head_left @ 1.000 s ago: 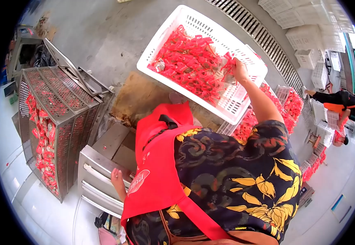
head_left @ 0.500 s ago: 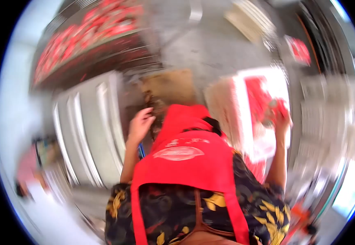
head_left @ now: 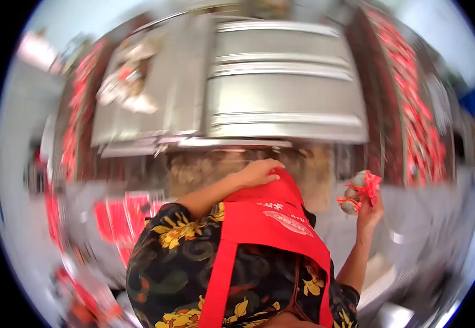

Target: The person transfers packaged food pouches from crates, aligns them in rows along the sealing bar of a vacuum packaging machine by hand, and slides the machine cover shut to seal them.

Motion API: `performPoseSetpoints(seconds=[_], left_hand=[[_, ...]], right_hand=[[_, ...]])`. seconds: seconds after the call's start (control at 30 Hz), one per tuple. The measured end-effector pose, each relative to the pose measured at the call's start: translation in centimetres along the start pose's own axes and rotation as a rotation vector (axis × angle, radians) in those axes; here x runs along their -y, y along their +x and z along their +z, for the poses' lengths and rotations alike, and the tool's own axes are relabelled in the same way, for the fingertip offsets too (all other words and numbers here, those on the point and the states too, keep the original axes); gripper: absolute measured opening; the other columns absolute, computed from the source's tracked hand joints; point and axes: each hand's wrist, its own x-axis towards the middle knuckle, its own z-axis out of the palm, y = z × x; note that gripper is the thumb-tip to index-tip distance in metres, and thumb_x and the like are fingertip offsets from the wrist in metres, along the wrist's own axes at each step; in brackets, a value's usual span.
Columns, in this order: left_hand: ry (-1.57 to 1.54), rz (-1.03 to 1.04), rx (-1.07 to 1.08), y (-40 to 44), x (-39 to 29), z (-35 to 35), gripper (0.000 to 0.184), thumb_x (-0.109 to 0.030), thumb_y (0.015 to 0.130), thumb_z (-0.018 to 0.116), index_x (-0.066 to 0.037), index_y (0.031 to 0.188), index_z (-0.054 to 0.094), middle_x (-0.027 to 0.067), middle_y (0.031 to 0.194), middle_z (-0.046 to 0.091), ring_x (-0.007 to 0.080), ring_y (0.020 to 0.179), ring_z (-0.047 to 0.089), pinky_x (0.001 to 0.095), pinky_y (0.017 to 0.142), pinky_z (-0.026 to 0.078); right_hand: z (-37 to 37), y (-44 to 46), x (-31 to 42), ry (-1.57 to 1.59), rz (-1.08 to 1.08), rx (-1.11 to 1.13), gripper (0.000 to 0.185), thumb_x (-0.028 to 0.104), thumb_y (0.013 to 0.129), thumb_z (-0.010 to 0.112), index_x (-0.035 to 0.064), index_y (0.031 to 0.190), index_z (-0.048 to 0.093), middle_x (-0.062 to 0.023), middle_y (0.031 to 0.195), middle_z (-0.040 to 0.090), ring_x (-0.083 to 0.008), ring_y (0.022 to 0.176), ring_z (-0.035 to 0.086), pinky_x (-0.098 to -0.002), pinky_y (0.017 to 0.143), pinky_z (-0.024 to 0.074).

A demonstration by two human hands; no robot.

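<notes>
My right hand (head_left: 372, 209), held out to the right at waist height, is closed on a small packet of greyish, rounded pieces with red wrapping (head_left: 352, 195). Its exact contents are too blurred to name. My left hand (head_left: 261, 173) lies across the front of my red apron (head_left: 270, 229), its fingers stretched out over the cloth and holding nothing I can see.
Ahead stands a metal-topped counter (head_left: 281, 98) with raised bars; crumpled pale cloths (head_left: 128, 87) lie on its left part. Long racks of red packets (head_left: 412, 104) flank it. Red packages (head_left: 120, 218) are at the left, and brown cardboard (head_left: 316, 180) lies below the counter.
My body has turned left, so the metal counter is now straight ahead. My left hand has come across to the apron. The packet is still in my right hand.
</notes>
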Motion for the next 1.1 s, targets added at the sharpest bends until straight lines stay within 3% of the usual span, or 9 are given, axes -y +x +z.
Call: performPoseSetpoints(seconds=[0.07,0.37,0.47,0.83,0.87,0.9,0.97,1.0,1.1], left_hand=[[0.042,-0.141,-0.128,-4.3,1.4,-1.3,0.039,-0.022,0.086,0.065,-0.008,0.122,0.059,0.0161,0.115,0.062,0.0343,0.103,0.061,0.0423,0.089,0.049],[-0.182,-0.515,-0.636,-15.3,2.9,-2.1,0.039,-0.023,0.085,0.066,-0.008,0.121,0.059,0.0136,0.112,0.065,0.0288,0.095,0.064,0.0396,0.082,0.051],[-0.215,-0.579,-0.707,-16.4,3.8,-2.5,0.039,-0.023,0.088,0.063,-0.009,0.124,0.057,0.0135,0.115,0.064,0.0312,0.108,0.061,0.0408,0.092,0.048],[-0.246,-0.600,-0.798,-13.9,7.8,-8.3,0.039,-0.025,0.087,0.063,-0.010,0.123,0.057,0.0128,0.114,0.065,0.0308,0.099,0.064,0.0415,0.086,0.050],[-0.220,-0.584,-0.801,-13.1,8.0,-8.6,0.039,-0.024,0.087,0.063,-0.010,0.122,0.057,0.0129,0.113,0.065,0.0308,0.098,0.064,0.0418,0.086,0.050],[-0.193,-0.565,-0.801,-12.4,8.0,-8.9,0.039,-0.024,0.087,0.063,-0.010,0.122,0.058,0.0130,0.113,0.065,0.0308,0.097,0.064,0.0421,0.085,0.051],[-0.160,-0.563,-0.798,-10.5,8.5,-9.3,0.039,-0.024,0.086,0.064,-0.008,0.122,0.058,0.0141,0.112,0.065,0.0311,0.097,0.065,0.0424,0.084,0.051],[-0.143,-0.497,-0.803,-9.3,9.3,-9.0,0.039,-0.023,0.086,0.065,-0.008,0.122,0.059,0.0144,0.111,0.066,0.0311,0.096,0.065,0.0422,0.084,0.051],[-0.271,-0.442,-0.815,-5.3,8.3,-9.6,0.039,-0.018,0.087,0.067,-0.006,0.124,0.059,0.0127,0.116,0.066,0.0248,0.099,0.066,0.0359,0.086,0.053]], right_hand=[[5.0,5.1,1.5,0.029,-0.168,0.157,0.018,0.001,0.093,0.056,-0.0012,0.110,0.061,-0.0098,0.090,0.062,-0.0158,0.083,0.057,-0.0283,0.077,0.0463],[29.5,19.8,10.5,0.130,-0.645,0.582,0.011,0.008,0.093,0.055,0.0005,0.099,0.060,-0.0174,0.084,0.064,-0.0322,0.076,0.062,-0.0399,0.069,0.0475],[36.8,21.9,11.0,0.036,-0.658,0.744,0.014,0.005,0.091,0.054,0.0001,0.102,0.060,-0.0193,0.087,0.064,-0.0361,0.080,0.062,-0.0422,0.071,0.0477],[48.0,24.7,9.6,-0.098,-0.737,0.791,0.025,0.012,0.089,0.063,-0.0014,0.111,0.059,-0.0208,0.094,0.066,-0.0345,0.088,0.065,-0.0402,0.078,0.0497],[48.0,25.5,9.0,-0.083,-0.678,0.864,0.046,0.023,0.091,0.066,0.0021,0.130,0.050,-0.0170,0.099,0.067,-0.0288,0.090,0.066,-0.0385,0.079,0.0506],[47.7,25.9,9.3,-0.091,-0.676,0.862,0.046,0.023,0.091,0.066,0.0021,0.130,0.050,-0.0170,0.099,0.067,-0.0288,0.090,0.066,-0.0385,0.079,0.0506],[45.5,26.8,9.8,0.152,-0.159,1.052,0.074,0.034,0.090,0.068,0.0008,0.145,0.031,-0.0203,0.111,0.064,-0.0262,0.102,0.062,-0.0379,0.088,0.0494],[44.5,27.6,9.1,0.231,-0.059,1.089,0.082,0.037,0.092,0.066,0.0047,0.150,0.018,-0.0204,0.120,0.061,-0.0243,0.106,0.060,-0.0379,0.091,0.0490],[39.7,27.7,7.5,0.461,0.069,0.946,0.069,0.027,0.094,0.064,0.0014,0.146,0.026,-0.0161,0.117,0.062,-0.0212,0.103,0.062,-0.0337,0.091,0.0501]])
